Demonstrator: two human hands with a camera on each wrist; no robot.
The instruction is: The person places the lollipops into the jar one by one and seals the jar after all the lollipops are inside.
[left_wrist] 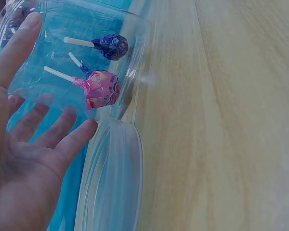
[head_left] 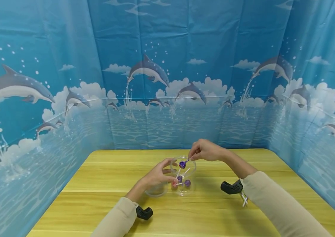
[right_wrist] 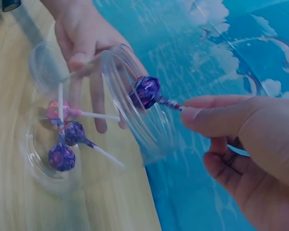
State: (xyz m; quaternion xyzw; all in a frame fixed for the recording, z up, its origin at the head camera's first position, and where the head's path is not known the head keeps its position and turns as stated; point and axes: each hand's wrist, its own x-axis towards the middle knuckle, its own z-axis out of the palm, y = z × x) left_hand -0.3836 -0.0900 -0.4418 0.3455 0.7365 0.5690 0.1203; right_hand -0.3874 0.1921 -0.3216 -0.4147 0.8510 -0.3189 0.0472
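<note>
Wooden table (head_left: 102, 197) is carrying a clear plastic jar (head_left: 183, 177); the left hand (head_left: 157, 176) is resting against its side and the right hand (head_left: 206, 150) is pinching a purple lollipop (head_left: 182, 164) over its mouth. Left wrist view: straight, relaxed fingers (left_wrist: 48, 130) are touching the jar wall, with a pink lollipop (left_wrist: 100, 89) inside. Right wrist view: thumb and finger are holding the stick.
</note>
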